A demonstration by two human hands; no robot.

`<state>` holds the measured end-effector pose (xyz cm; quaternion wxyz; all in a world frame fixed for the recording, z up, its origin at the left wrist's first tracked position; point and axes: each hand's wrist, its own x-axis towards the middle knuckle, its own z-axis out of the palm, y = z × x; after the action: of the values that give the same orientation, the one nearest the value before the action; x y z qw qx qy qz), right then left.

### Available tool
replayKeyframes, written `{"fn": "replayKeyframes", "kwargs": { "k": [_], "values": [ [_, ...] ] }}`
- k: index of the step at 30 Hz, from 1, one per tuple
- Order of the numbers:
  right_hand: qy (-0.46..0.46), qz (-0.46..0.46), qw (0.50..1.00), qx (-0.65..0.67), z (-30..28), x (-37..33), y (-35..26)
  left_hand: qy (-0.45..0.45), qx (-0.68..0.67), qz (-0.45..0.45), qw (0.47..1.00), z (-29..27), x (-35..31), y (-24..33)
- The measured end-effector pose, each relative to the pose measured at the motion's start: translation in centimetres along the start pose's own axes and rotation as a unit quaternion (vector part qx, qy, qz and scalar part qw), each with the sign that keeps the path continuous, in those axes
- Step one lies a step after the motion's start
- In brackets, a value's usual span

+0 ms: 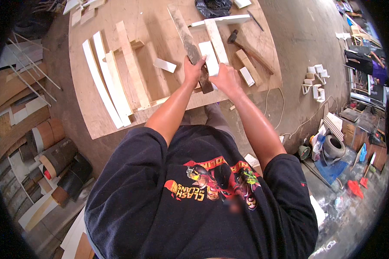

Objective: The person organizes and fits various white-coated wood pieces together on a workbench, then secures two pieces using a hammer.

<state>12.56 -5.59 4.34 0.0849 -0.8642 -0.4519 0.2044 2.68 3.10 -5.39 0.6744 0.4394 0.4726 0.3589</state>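
Note:
My left hand (193,71) is wrapped round the near part of a long, worn, dark-stained wooden board (183,32), which points away across the table. My right hand (227,80) is closed round the near end of a pale wooden strip (215,36). The far end of that strip meets a long white-faced board (233,20) lying crosswise. Between the worn board and the strip lies a short white block (208,56), close to both hands. The fingers of my right hand hide how the near ends sit together.
On the plywood table (82,86), a hammer (250,52) and short wood pieces (248,69) lie to the right. A wooden frame (132,69) and white strips (100,82) are on the left. A small white block (165,65) lies mid-table; a black plastic bag (214,7) is at the back.

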Motion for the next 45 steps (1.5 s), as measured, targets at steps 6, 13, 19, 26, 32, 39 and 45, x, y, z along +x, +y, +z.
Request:
{"fn": "replayKeyframes", "kwargs": {
  "k": [6, 13, 19, 26, 32, 39, 45],
  "values": [
    [0.002, -0.006, 1.0, -0.011, 0.9, 0.1, 0.4, -0.038, 0.016, -0.048, 0.998, -0.2, -0.4, 1.8],
    [0.085, -0.053, 0.994, 0.053, 1.7, -2.6, 2.5, -0.049, 0.022, -0.031, 0.998, -0.9, 0.8, -0.5],
    [0.104, 0.178, 0.897, 0.391, 7.7, -8.3, 5.9, -0.048, 0.035, -0.031, 0.998, -0.8, 0.5, 0.3],
    [0.044, 0.269, 0.704, 0.655, 10.6, -6.0, 4.5, -0.059, 0.041, -0.049, 0.996, -0.8, 0.8, 0.2],
    [0.02, 0.264, 0.704, 0.659, 9.8, -5.7, 4.7, -0.064, 0.051, -0.033, 0.996, -1.4, 1.3, -0.6],
    [-0.007, 0.254, 0.719, 0.647, 10.0, -5.4, 5.7, -0.066, -0.032, -0.043, 0.996, -1.3, 0.8, -0.3],
    [-0.008, 0.251, 0.713, 0.655, 10.1, -5.4, 5.7, -0.077, -0.02, -0.05, 0.996, -0.5, 0.8, 0.7]
  ]
}}
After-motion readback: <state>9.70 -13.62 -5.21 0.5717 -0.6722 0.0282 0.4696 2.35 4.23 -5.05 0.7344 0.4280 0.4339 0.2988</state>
